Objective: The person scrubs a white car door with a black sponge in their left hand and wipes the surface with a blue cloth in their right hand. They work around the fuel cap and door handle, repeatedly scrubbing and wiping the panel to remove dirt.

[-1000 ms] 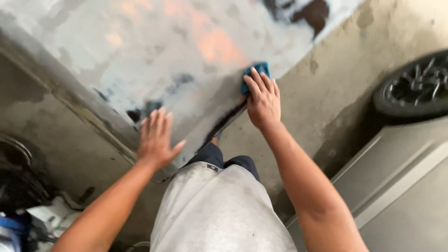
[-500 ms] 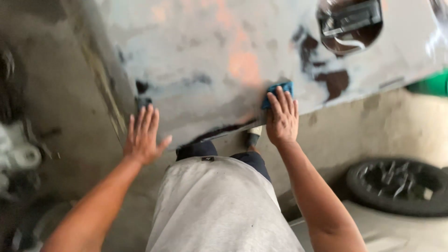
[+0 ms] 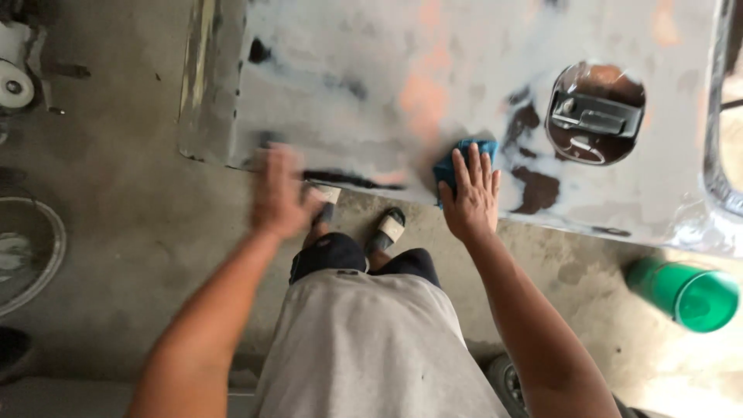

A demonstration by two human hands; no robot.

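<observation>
One container shows — a green cylindrical can [image 3: 685, 290] lying on its side on the concrete floor at about four o'clock in the view, its round end turned toward the camera, just below the lower edge of the grey sanded car panel [image 3: 464, 85]. No label, sign or screen can be made out anywhere else.

Blue sanding block [image 3: 463, 161], small, mostly covered by right hand [image 3: 470, 197] pressed flat on it, only top and left edges showing. Sits on lower part of car door panel [image 3: 402, 93]: grey, sanded patchy, orange and dark spots, recessed handle at right.
</observation>
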